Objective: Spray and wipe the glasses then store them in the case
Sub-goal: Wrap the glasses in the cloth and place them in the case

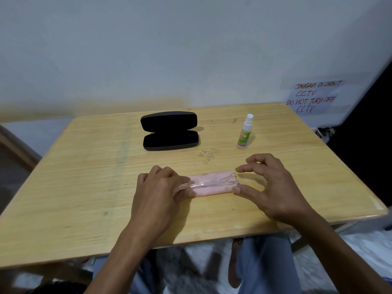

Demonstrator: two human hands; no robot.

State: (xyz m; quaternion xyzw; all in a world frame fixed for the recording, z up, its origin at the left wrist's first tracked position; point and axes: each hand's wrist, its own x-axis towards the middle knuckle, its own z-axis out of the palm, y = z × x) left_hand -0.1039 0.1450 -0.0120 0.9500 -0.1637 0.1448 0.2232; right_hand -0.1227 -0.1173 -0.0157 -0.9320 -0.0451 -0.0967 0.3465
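- The clear-framed folded glasses (214, 183) lie on a folded pale pink cloth (212, 185), near the front middle of the light wooden table (84, 187).
- My left hand (158, 192) rests palm down over the left end of glasses and cloth, fingers pressed together on them; I cannot tell whether it pinches the frame.
- My right hand (269, 185) sits at the right end, fingers spread and curled; the thumb tip touches the cloth's near corner, the forefinger hovers just beside the far corner.
- The black hard oblong case (169, 130) stands open, well beyond my hands.
- The small white spray bottle with a green label (244, 134) stands upright to the case's right, apart from it.
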